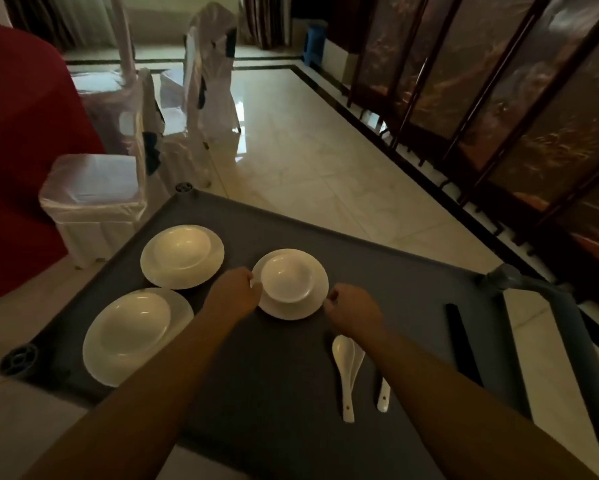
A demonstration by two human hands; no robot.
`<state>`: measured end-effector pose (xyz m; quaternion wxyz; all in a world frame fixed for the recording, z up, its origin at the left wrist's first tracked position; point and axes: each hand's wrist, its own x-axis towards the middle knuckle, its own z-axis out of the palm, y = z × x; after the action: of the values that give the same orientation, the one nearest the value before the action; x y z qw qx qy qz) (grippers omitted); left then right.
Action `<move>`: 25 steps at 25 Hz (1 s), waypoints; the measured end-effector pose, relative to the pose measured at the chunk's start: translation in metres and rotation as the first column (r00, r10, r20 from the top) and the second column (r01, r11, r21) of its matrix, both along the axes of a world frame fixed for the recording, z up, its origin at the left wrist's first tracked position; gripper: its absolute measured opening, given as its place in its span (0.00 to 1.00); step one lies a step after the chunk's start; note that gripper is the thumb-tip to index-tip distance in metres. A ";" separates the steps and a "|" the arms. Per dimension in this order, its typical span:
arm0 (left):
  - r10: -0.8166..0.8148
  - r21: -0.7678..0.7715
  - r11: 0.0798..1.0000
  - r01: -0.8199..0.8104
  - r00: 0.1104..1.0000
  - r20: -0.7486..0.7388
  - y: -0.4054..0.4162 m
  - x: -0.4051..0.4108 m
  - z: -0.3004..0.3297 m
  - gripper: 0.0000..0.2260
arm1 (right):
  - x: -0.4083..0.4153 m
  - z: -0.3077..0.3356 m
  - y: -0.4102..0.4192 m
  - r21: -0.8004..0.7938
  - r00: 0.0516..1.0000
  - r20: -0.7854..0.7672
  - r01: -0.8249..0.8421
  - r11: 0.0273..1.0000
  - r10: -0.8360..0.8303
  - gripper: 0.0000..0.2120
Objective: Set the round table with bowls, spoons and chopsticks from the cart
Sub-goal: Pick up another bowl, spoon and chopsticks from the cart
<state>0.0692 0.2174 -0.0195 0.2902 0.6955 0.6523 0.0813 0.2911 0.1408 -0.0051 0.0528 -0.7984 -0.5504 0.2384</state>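
On the grey cart top [284, 375] stand three white bowl-on-plate sets. My left hand [234, 292] pinches the left rim of the middle plate [293, 311], which carries a small white bowl [287, 278]. My right hand [355, 311] grips the same plate's right rim. Two more sets sit to the left: a far one [182, 256] and a near one [135, 334]. White spoons [348, 372] lie near my right forearm, one partly hidden beneath it. Black chopsticks [462, 344] lie at the cart's right side.
The round table with a red cloth [17, 150] is at the left. White-covered chairs [94, 202] stand between it and the cart. A dark folding screen [499, 98] lines the right. The cart handle [568, 327] is at the right, with marble floor beyond.
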 end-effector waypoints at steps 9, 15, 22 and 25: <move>0.034 -0.087 0.996 -0.027 0.997 0.071 0.034 0.004 -0.035 0.13 | 0.001 -0.037 0.033 -0.055 0.966 -0.136 0.213 0.976 -0.218 0.05; 0.111 -0.150 0.985 -0.088 0.981 0.156 0.041 0.006 -0.039 0.14 | 0.002 -0.035 0.045 -0.162 0.884 -0.274 0.346 0.924 -0.379 0.09; 0.277 -0.324 0.934 -0.150 0.877 0.392 0.031 0.007 -0.028 0.14 | 0.013 -0.021 0.035 -0.137 0.868 -0.332 0.342 0.930 -0.368 0.08; 0.388 -0.474 0.871 -0.129 0.773 0.502 0.022 0.009 -0.015 0.15 | 0.021 -0.009 0.025 -0.104 0.865 -0.359 0.335 0.936 -0.350 0.07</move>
<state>0.0780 0.2392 -0.0343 0.6013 0.4601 0.6248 0.1907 0.3123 0.1658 -0.0142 0.1824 -0.8244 -0.3753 0.3825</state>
